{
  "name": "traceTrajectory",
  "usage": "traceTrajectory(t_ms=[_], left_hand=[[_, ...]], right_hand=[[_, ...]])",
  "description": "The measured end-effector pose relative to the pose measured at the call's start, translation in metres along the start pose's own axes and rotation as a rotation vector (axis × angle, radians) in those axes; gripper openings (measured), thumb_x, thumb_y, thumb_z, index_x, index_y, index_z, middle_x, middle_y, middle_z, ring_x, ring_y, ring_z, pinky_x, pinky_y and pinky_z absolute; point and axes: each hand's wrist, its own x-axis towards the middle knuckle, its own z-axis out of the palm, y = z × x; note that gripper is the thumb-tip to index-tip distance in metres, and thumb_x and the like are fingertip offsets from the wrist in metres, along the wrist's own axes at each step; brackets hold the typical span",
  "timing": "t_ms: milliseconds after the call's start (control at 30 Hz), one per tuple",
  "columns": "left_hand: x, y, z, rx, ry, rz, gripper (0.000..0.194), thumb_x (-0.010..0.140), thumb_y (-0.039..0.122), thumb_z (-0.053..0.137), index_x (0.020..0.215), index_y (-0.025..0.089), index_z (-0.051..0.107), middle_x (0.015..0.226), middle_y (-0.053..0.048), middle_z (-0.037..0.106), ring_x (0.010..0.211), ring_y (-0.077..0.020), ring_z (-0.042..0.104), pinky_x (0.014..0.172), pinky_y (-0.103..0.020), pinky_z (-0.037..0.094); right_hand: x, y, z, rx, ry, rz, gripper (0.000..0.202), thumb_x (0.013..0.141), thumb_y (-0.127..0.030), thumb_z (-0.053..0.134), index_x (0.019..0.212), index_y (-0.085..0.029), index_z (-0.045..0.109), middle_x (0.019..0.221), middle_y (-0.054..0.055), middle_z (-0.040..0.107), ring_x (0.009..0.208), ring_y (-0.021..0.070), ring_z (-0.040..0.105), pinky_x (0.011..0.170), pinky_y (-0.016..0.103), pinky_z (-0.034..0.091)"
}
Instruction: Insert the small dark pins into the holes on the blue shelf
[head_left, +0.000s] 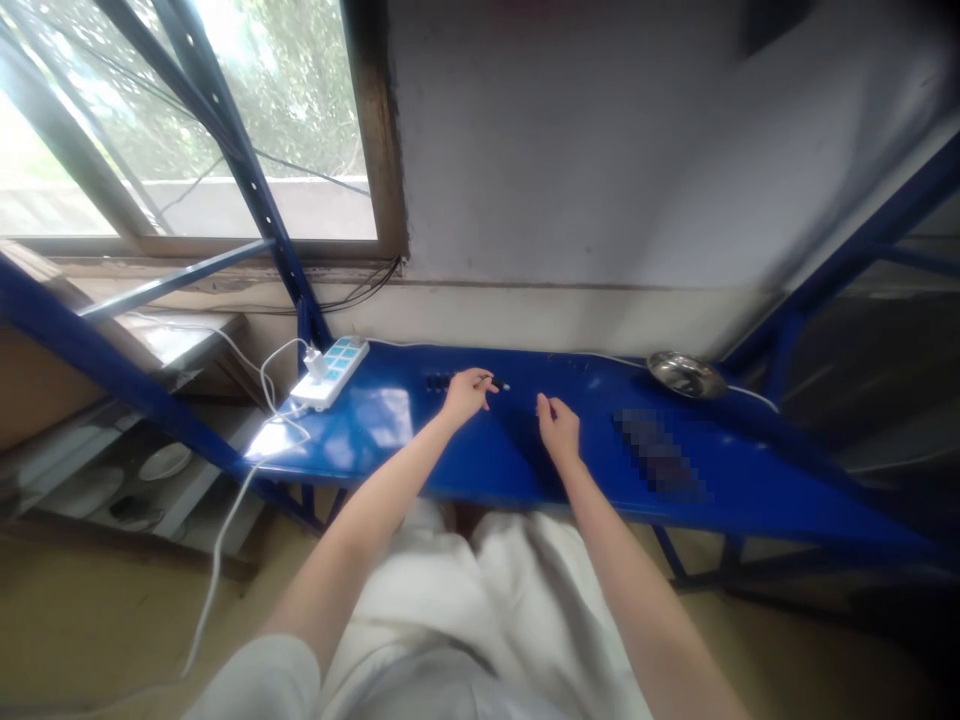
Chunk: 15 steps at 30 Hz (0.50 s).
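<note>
My left hand (pixel 466 394) is over the blue table (pixel 480 455), its fingers pinching a small, dark, slim piece (pixel 496 383) with a pale tip that points right. The exact kind is too small to make out. Just left of that hand, a short row of small dark pieces (pixel 436 382) lies on the table, partly hidden by the fingers. To the right, my right hand (pixel 559 428) is closed, thumb and fingers drawn together. Anything inside it is too small or hidden to name. The two hands are apart.
A white power strip (pixel 341 368) with a plugged-in cable sits at the table's left end. A shiny metal dish (pixel 686 373) stands at the back right. Nearer lies a dark, pixelated object (pixel 660 455). Blue metal posts (pixel 274 215) rise at the sides; a white cable (pixel 217 560) hangs left.
</note>
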Motion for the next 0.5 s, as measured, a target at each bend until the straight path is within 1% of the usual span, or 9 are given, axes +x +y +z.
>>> traceTrajectory(t_ms=[67,133,200,267,300,367,500], left_hand=[[-0.010,0.003,-0.006,-0.065,0.020,0.034,0.020,0.080,0.024,0.053,0.095,0.011,0.059,0.082,-0.009,0.069,0.038,-0.0053,0.050,0.044,-0.019,0.042],[-0.017,0.005,-0.011,-0.118,0.025,0.056,0.021,0.080,0.024,0.053,0.096,0.011,0.058,0.083,-0.010,0.069,0.039,-0.0048,0.050,0.045,-0.019,0.043],[-0.020,0.008,-0.015,-0.169,0.024,0.066,0.022,0.081,0.024,0.052,0.098,0.011,0.057,0.086,-0.010,0.069,0.040,-0.0047,0.051,0.045,-0.019,0.043],[-0.023,0.011,-0.018,-0.207,0.023,0.073,0.023,0.080,0.025,0.053,0.099,0.012,0.056,0.087,-0.010,0.068,0.040,-0.0046,0.052,0.045,-0.019,0.043],[-0.024,0.012,-0.019,-0.219,0.023,0.077,0.024,0.080,0.025,0.053,0.100,0.012,0.056,0.086,-0.009,0.068,0.041,-0.0045,0.052,0.045,-0.019,0.043],[-0.026,0.015,-0.022,-0.229,0.021,0.087,0.024,0.080,0.026,0.054,0.100,0.013,0.056,0.085,-0.008,0.068,0.041,-0.0045,0.052,0.046,-0.019,0.043],[-0.029,0.017,-0.025,-0.221,0.007,0.111,0.025,0.079,0.029,0.055,0.099,0.014,0.055,0.084,-0.007,0.068,0.041,-0.0041,0.052,0.047,-0.019,0.043]], right_hand=[[0.004,-0.017,0.004,0.153,-0.043,0.113,0.048,0.081,-0.059,0.037,0.061,-0.018,0.054,0.059,0.003,0.056,0.056,0.0143,0.051,0.059,0.028,0.041],[0.008,-0.036,0.009,0.308,-0.115,0.207,0.048,0.075,-0.063,0.044,0.060,-0.018,0.054,0.058,0.002,0.056,0.053,0.0129,0.051,0.056,0.027,0.041],[0.013,-0.056,0.014,0.468,-0.201,0.299,0.047,0.071,-0.063,0.050,0.065,-0.017,0.057,0.060,0.001,0.058,0.052,0.0121,0.053,0.054,0.025,0.042],[0.016,-0.073,0.017,0.572,-0.306,0.353,0.047,0.069,-0.064,0.052,0.071,-0.017,0.058,0.062,0.001,0.059,0.050,0.0111,0.053,0.050,0.024,0.040],[0.017,-0.080,0.017,0.600,-0.351,0.358,0.047,0.069,-0.064,0.053,0.071,-0.017,0.058,0.063,0.001,0.060,0.049,0.0107,0.053,0.048,0.023,0.039],[0.018,-0.092,0.016,0.614,-0.383,0.339,0.047,0.068,-0.065,0.053,0.065,-0.017,0.056,0.059,0.000,0.058,0.047,0.0097,0.051,0.047,0.023,0.038],[0.018,-0.106,0.009,0.577,-0.364,0.282,0.046,0.067,-0.062,0.056,0.055,-0.018,0.050,0.049,-0.002,0.051,0.045,0.0087,0.047,0.047,0.023,0.037]])
